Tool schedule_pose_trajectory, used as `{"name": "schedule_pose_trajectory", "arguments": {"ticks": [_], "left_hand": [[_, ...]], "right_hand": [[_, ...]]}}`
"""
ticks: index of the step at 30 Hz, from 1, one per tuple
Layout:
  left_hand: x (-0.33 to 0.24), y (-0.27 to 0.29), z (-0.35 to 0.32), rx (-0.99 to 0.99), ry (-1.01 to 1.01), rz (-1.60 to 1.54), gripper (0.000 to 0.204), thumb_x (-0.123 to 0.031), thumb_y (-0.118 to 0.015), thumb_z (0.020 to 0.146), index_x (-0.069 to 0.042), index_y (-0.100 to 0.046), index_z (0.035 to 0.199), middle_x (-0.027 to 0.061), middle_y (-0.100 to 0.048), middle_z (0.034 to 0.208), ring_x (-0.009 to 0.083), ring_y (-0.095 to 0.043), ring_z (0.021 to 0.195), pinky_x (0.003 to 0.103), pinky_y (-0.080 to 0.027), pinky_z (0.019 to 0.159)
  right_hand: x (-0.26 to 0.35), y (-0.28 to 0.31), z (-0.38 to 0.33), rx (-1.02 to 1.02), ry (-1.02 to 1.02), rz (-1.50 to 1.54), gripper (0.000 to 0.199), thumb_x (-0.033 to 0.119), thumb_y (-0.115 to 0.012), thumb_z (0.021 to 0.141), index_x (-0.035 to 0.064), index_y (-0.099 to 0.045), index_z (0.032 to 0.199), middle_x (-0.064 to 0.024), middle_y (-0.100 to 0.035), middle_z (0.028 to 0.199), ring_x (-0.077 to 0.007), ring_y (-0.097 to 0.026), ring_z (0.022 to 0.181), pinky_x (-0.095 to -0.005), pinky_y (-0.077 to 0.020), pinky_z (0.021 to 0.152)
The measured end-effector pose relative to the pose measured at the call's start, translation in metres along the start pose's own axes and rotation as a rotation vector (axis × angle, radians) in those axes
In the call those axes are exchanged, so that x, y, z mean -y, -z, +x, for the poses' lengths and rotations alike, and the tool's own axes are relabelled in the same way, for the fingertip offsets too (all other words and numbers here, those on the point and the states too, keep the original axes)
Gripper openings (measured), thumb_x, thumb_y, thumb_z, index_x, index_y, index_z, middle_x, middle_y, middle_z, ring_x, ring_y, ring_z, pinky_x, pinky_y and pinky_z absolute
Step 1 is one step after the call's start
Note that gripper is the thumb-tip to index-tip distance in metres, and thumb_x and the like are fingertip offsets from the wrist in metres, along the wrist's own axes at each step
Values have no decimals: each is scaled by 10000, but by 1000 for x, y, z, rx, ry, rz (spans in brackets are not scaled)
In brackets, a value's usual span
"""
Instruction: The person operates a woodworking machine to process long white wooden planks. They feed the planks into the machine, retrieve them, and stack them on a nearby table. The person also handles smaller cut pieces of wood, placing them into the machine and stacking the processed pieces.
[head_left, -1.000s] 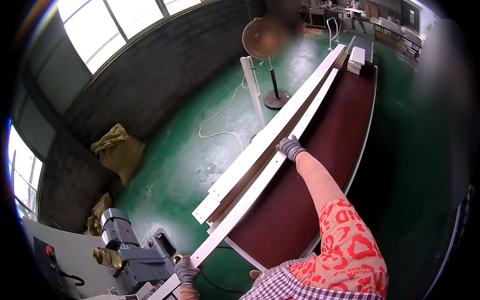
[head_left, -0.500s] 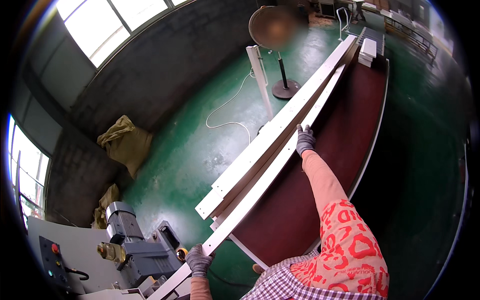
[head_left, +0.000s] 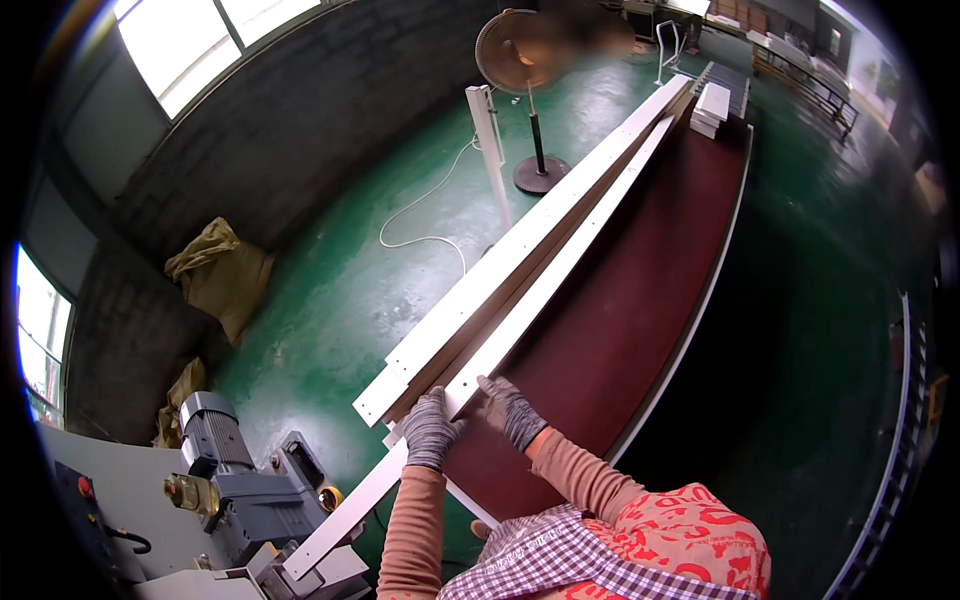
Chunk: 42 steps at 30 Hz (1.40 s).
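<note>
Now both gloved hands, left hand (head_left: 430, 428) & right hand (head_left: 510, 410), gripping white strip (head_left: 545, 300) nr table edge (head_left: 690, 310), green floor (head_left: 330, 290) alongside.

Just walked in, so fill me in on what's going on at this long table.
A person in grey knit gloves is handling a long white strip lying along a dark red table. The left hand grips the strip from above, and the right hand rests on it just beside. A second, wider white strip lies alongside. A grey motor sits at lower left.

A pedestal fan (head_left: 528, 60) stands on the green floor (head_left: 330, 290). Tan sacks (head_left: 215, 275) lie against the wall, near a grey motor (head_left: 225, 480).
</note>
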<state>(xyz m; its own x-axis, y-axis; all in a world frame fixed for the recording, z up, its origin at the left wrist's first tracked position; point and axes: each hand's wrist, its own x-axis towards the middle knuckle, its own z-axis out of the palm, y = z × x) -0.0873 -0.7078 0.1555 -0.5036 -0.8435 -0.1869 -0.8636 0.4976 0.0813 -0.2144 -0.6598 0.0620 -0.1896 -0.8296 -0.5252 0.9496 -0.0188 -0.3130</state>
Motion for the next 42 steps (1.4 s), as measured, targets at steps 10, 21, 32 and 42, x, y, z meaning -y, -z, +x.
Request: {"name": "schedule_pose_trajectory", "arguments": {"ticks": [10, 21, 32, 42], "left_hand": [[170, -20, -122, -36, 212, 77, 694, -437, -811, 555, -43, -582, 1078, 168, -641, 904, 333, -629, 825, 427, -503, 739], [112, -56, -22, 91, 263, 23, 648, -454, -803, 592, -94, -577, 1081, 125, -650, 976, 281, -631, 930, 395, -495, 804], [68, -106, 51, -255, 158, -39, 654, -402, -715, 703, -106, -500, 1246, 101, -538, 1194, 267, -485, 1147, 435, -319, 1013], [75, -188, -162, 153, 270, -249, 589, -339, -725, 702, -84, -549, 1203, 126, -579, 1139, 279, -547, 1079, 390, -412, 947]], "right_hand": [[109, 106, 129, -115, 316, -72, 208, 50, -625, 848, 51, -475, 993, -75, -528, 1099, -194, -493, 1045, -398, -344, 995], [50, 84, -20, -16, 17, -325, 548, 113, -519, 917, -13, -267, 1388, -237, -353, 1390, -381, -395, 1261, -476, -386, 1024], [-2, 230, -193, -533, -206, -533, 418, 152, -505, 928, 8, -397, 1305, -214, -480, 1281, -353, -498, 1156, -483, -439, 953], [-21, 227, -150, -503, -382, -765, 412, 159, -567, 899, 32, -438, 1269, -165, -555, 1181, -297, -572, 1035, -449, -497, 867]]}}
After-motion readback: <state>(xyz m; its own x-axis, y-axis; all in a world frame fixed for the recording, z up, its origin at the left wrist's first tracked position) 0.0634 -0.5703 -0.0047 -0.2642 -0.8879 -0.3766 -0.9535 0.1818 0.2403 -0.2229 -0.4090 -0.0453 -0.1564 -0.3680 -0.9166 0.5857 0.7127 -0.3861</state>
